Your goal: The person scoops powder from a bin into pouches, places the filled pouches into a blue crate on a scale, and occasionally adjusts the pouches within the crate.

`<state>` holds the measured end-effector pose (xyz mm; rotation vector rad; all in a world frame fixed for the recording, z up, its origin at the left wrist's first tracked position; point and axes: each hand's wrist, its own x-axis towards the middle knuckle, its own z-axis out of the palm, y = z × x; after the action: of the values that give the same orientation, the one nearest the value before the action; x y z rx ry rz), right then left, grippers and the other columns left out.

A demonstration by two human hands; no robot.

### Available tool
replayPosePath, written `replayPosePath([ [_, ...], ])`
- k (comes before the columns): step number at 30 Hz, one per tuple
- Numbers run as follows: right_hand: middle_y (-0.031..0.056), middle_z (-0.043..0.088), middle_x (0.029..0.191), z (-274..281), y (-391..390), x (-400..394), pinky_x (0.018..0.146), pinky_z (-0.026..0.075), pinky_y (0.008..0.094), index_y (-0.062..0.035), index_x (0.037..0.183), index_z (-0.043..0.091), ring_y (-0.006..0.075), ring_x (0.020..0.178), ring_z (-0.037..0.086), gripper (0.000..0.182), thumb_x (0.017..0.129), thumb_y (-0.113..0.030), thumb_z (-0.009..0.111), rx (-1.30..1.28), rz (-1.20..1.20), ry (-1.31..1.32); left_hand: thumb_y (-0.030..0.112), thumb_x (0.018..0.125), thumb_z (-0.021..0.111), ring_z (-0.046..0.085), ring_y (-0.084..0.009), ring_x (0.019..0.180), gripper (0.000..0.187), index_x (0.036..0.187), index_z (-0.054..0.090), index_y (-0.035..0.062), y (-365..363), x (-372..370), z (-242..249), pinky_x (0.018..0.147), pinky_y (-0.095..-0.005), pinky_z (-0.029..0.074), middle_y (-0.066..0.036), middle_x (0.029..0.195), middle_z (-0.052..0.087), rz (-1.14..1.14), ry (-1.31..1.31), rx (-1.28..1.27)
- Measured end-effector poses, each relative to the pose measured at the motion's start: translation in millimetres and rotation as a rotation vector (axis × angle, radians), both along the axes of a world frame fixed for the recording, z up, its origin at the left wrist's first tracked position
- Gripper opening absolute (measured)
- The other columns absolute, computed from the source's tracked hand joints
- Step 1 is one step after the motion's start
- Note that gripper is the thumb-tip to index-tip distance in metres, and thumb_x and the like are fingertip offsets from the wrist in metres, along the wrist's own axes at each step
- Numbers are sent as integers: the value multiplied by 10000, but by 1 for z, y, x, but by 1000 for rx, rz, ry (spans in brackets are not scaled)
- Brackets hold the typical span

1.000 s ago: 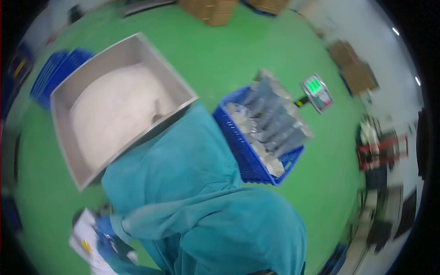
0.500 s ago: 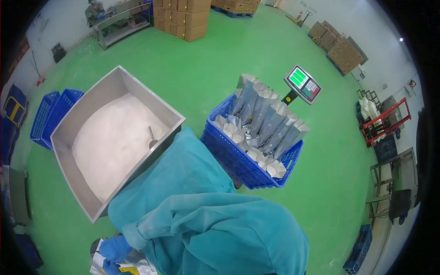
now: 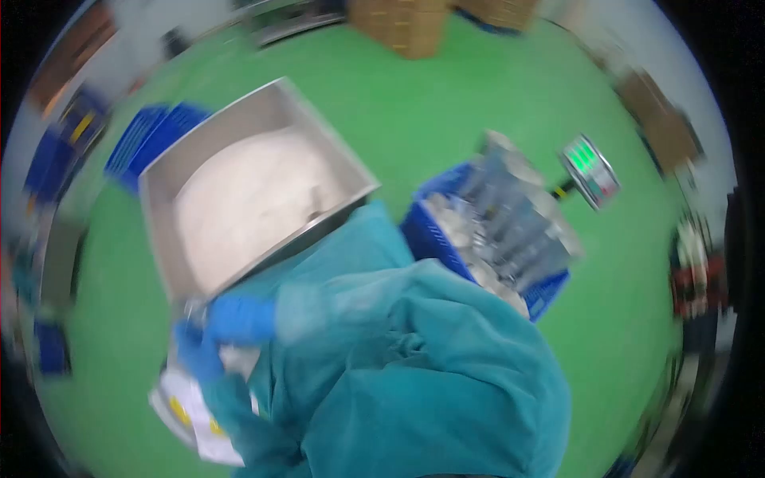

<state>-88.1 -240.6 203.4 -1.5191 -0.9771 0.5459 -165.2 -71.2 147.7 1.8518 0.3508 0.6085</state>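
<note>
My right hand (image 3: 243, 320), in a blue glove, reaches leftward across my body to the near corner of a metal bin (image 3: 360, 188). Just below it is my gloved left hand (image 3: 199, 353), its fingers curled close to the right ones. A small shiny silvery piece (image 3: 194, 309) shows at the fingertips of both hands, too blurred to name. White powder (image 3: 247, 199) fills much of the bin, and a metal scoop (image 3: 315, 205) stands in it by the near wall. Beneath my hands lies a white package with yellow patches (image 3: 199, 406), partly hidden by my left sleeve.
To the right, a blue crate (image 3: 437, 239) holds several upright silver bags (image 3: 514, 211). A scale display (image 3: 588, 171) rises behind it. Blue crates (image 3: 155, 143) stand beyond the bin at left, with cardboard boxes (image 3: 402, 24) at the back.
Both hands have risen from the white package to the bin's near corner, where a silvery piece now shows at the fingers. The view has swung, shifting the bin and crate rightward.
</note>
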Motion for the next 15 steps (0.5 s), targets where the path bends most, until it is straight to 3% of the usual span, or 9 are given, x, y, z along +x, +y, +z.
replayPosePath([
  [1,165,639,833,23,-13,5,685,487,383,-59,901,645,272,775,614,265,903,-244,455,-76,-31,122,15,691,661,527,-142,754,327,997,544,16,-14,7,20,660,-279,448,-38,846,562,-69,16,-52],
  [3,145,633,836,-54,6,28,695,492,408,-48,923,641,309,795,607,202,863,-171,493,-138,76,-703,61,762,614,545,-161,738,169,909,562,-3,-47,18,54,643,-294,464,-80,831,598,16,231,203],
  [4,137,617,959,-51,7,19,787,481,356,-10,1035,572,222,871,588,306,855,-257,553,135,65,-304,160,797,594,584,-205,730,165,881,594,17,-58,32,24,653,-328,485,-108,807,615,-39,-36,78],
  [5,138,615,963,-59,7,20,791,480,359,-13,1036,572,225,875,587,302,849,-251,560,185,75,-202,164,800,589,580,-204,712,154,889,599,38,-72,37,24,626,-331,475,-98,812,616,-64,-3,175],
  [9,143,609,977,-98,-2,35,804,472,369,-25,1039,573,239,893,582,291,829,-226,585,-258,-6,-376,181,812,572,564,-198,640,132,921,618,123,-142,19,17,519,-341,434,-58,833,619,-449,52,909],
  [10,144,607,980,-109,-3,42,807,470,371,-28,1040,573,243,898,581,290,824,-220,591,-339,-21,-396,186,815,567,560,-196,622,133,929,623,144,-151,15,18,492,-343,424,-48,838,620,-437,22,1069],
  [11,146,605,984,-118,-3,50,811,468,374,-31,1041,573,246,902,579,289,818,-214,598,-413,-31,-409,190,818,563,556,-195,603,137,937,627,165,-160,16,21,466,-346,414,-38,843,621,-262,9,1170],
  [13,148,602,991,-130,3,66,817,465,379,-37,1043,573,253,911,577,289,808,-202,610,-530,-33,-426,217,800,578,521,-199,518,89,823,637,154,-150,30,25,440,-368,390,-38,714,584,325,106,1088],
  [15,151,599,998,-119,17,79,824,461,384,-43,1044,574,260,920,574,291,798,-189,623,-579,-40,-468,178,775,591,551,-220,528,80,788,656,133,-135,50,21,471,-360,429,-68,704,604,639,512,882],
])
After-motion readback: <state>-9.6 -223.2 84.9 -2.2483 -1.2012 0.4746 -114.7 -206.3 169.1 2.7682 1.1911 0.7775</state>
